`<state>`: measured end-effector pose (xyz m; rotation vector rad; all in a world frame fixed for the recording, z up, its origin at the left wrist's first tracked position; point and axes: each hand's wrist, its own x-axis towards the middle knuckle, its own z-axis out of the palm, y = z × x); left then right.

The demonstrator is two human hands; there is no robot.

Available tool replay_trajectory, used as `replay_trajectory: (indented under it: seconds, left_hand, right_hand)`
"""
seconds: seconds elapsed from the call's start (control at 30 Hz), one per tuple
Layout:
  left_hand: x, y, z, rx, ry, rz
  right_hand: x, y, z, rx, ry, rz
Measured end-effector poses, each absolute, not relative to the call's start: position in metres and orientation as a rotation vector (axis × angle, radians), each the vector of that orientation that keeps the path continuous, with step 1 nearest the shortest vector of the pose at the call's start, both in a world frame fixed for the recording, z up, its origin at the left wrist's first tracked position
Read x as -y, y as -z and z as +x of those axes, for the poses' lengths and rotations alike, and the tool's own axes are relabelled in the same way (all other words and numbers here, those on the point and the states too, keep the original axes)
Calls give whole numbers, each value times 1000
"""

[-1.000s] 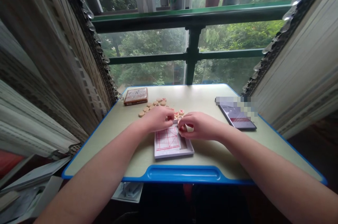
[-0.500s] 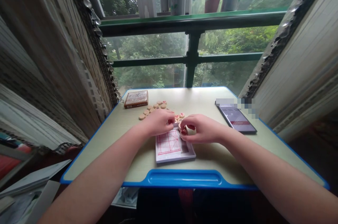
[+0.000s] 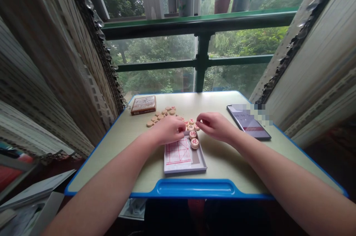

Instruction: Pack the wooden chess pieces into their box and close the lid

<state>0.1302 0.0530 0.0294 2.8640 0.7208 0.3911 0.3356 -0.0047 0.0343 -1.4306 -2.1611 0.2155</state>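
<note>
A small white tray [image 3: 200,167] with a red-lined grid sheet [image 3: 178,152] lies near the table's front edge. Two round wooden chess pieces [image 3: 194,139] with red characters sit in the tray's right slot. More wooden pieces [image 3: 162,113] lie scattered behind it. My left hand [image 3: 168,129] rests curled at the tray's far left corner, fingers closed among the pieces. My right hand [image 3: 215,125] hovers just right of the loose pieces, its fingers pinched together near one; what it holds, if anything, is hidden.
A brown box [image 3: 143,104] sits at the table's back left, a phone [image 3: 250,126] at the right. The table [image 3: 128,136] has a blue rim and a front groove. Cans and cups stand on the window ledge [image 3: 194,21]. Blinds hang on both sides.
My right hand has left the tray's slot and moved back toward the loose pieces. Two pieces now lie in the slot where it was. The left hand barely shifted.
</note>
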Motion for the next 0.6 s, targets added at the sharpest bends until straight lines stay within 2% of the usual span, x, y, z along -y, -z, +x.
replay_trajectory:
  seconds: [0.4, 0.5, 0.6]
  left_hand:
    - [-58, -32, 130, -832, -411, 2797]
    - [-71, -28, 128, -960, -544, 2788]
    - [-87, -23, 126, -1132, -824, 2707]
  right_hand:
    - [5, -36, 336, 2129, -220, -1496]
    - [6, -37, 335, 2150, -204, -1465]
    - [6, -36, 334, 2154, -195, -1425]
